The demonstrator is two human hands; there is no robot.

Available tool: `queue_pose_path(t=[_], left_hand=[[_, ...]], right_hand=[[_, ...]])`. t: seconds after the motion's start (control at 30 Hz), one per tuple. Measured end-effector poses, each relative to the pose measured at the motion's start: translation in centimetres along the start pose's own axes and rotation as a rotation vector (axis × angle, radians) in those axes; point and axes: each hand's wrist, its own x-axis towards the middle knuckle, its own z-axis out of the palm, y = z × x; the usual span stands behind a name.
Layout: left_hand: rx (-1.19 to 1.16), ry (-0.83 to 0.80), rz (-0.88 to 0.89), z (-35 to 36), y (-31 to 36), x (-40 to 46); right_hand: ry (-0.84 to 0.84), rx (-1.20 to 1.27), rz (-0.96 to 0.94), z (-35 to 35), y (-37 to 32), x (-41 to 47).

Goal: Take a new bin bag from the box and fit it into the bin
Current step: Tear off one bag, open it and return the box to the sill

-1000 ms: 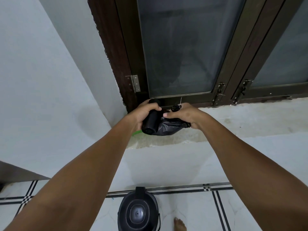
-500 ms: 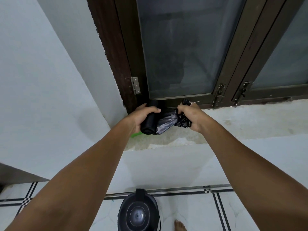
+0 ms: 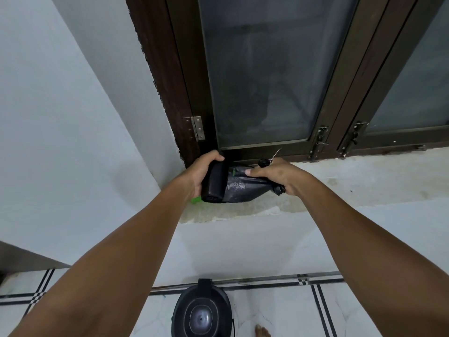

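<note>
Above the window sill (image 3: 352,181), my left hand (image 3: 199,171) grips a black roll of bin bags (image 3: 215,183). A stretch of black bag (image 3: 243,190) runs from the roll to my right hand (image 3: 279,175), which clutches its bunched end. A small green piece (image 3: 195,200) shows just under my left wrist. On the floor far below stands the black bin (image 3: 201,312) with its lid shut, close to the wall. No box is in view.
A dark-framed window (image 3: 262,76) with latches stands right behind my hands. White walls run to the left and below the sill. The tiled floor (image 3: 303,310) has black lines, and a bare foot (image 3: 262,331) shows beside the bin.
My right hand first drew the bag end to the right, stretching it off the roll, then spread a little wider and flatter. The left hand kept its hold on the roll.
</note>
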Motion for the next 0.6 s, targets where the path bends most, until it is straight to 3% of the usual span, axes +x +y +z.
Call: queue_pose_path(t=[0.23,0.6], left_hand=[[0.012,-0.028,0.051,0.5,-0.4,0.0],[-0.012,0.081,0.224,1.5,-0.3,0.5]], right_hand=[[0.009,0.206,-0.058,0.7,-0.1,-0.7],[-0.039,0.485,-0.119,1.9,0.2,-0.3]])
